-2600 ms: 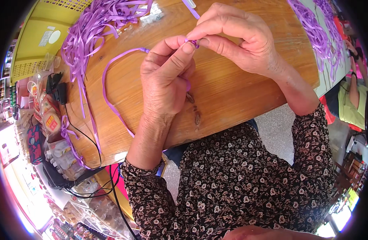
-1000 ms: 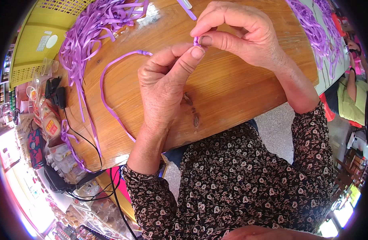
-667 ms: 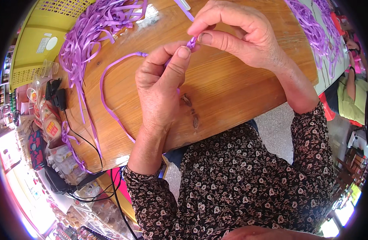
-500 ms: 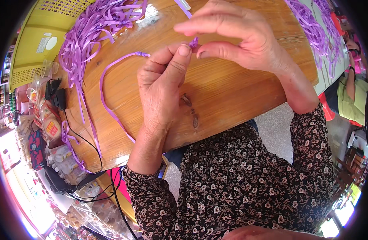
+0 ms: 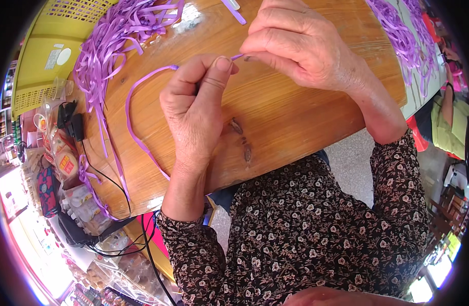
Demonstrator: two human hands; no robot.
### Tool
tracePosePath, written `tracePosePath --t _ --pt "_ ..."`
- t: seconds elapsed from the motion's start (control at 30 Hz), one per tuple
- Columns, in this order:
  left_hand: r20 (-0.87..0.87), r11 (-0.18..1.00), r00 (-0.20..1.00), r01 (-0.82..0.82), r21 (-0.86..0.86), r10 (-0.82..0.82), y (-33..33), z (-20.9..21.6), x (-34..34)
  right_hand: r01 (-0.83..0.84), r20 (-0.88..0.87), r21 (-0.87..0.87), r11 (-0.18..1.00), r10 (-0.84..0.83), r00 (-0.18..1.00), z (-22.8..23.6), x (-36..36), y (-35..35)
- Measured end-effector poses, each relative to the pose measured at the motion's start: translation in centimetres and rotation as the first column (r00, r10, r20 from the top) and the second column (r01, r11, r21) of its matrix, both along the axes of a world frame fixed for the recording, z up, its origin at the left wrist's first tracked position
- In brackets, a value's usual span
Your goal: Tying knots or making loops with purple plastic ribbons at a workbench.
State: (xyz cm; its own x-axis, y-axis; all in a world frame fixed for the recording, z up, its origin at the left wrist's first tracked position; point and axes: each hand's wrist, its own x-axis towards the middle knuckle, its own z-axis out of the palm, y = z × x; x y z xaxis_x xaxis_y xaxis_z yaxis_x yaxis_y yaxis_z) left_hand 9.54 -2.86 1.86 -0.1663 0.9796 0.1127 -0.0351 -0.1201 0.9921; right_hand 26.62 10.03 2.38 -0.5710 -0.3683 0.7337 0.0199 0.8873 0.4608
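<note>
A narrow purple ribbon (image 5: 129, 116) curves over the wooden table (image 5: 290, 122) and runs up to my left hand (image 5: 196, 104). That hand is closed, its thumb pressing the ribbon against the curled fingers. A short piece of the ribbon stretches across the gap between the hands. My right hand (image 5: 303, 48) pinches its other end between thumb and fingers, palm side partly hidden. A small knot-like lump shows on the ribbon just left of my left hand.
A heap of purple ribbons (image 5: 109, 51) lies at the far left beside a yellow plastic basket (image 5: 40, 41). More ribbons (image 5: 395, 35) hang at the right edge. A black cable (image 5: 109, 177) crosses the left side. Someone in a yellow-green garment (image 5: 451, 127) is at far right.
My right hand has closed from spread fingers to a pinch on the ribbon's end. My left hand has shifted left, and the piece between the hands is now drawn straight.
</note>
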Motion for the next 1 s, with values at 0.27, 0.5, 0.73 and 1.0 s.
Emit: tracePosePath --t 0.27,0.5,0.73,1.0 --pt "0.085 1.0 0.996 -0.02 -0.011 0.02 -0.1 -0.1 -0.5 0.123 0.133 -0.734 0.668 -0.037 0.99 2.5 0.4 -4.1" --pt "0.154 0.996 0.988 -0.021 -0.081 0.033 0.5 0.3 -0.2 -0.07 0.003 -0.305 0.95 0.074 0.997 -0.7 0.0 0.1" --pt "0.31 0.995 0.951 0.037 -0.092 -0.007 0.2 0.2 -0.6 0.057 0.04 -0.331 0.942 -0.047 0.998 -0.6 0.5 -0.4" --pt "0.305 0.991 0.952 0.065 -0.117 -0.026 0.2 -0.1 -0.5 0.064 0.035 -0.379 0.923 -0.055 0.998 -0.4 -0.2 -2.2"
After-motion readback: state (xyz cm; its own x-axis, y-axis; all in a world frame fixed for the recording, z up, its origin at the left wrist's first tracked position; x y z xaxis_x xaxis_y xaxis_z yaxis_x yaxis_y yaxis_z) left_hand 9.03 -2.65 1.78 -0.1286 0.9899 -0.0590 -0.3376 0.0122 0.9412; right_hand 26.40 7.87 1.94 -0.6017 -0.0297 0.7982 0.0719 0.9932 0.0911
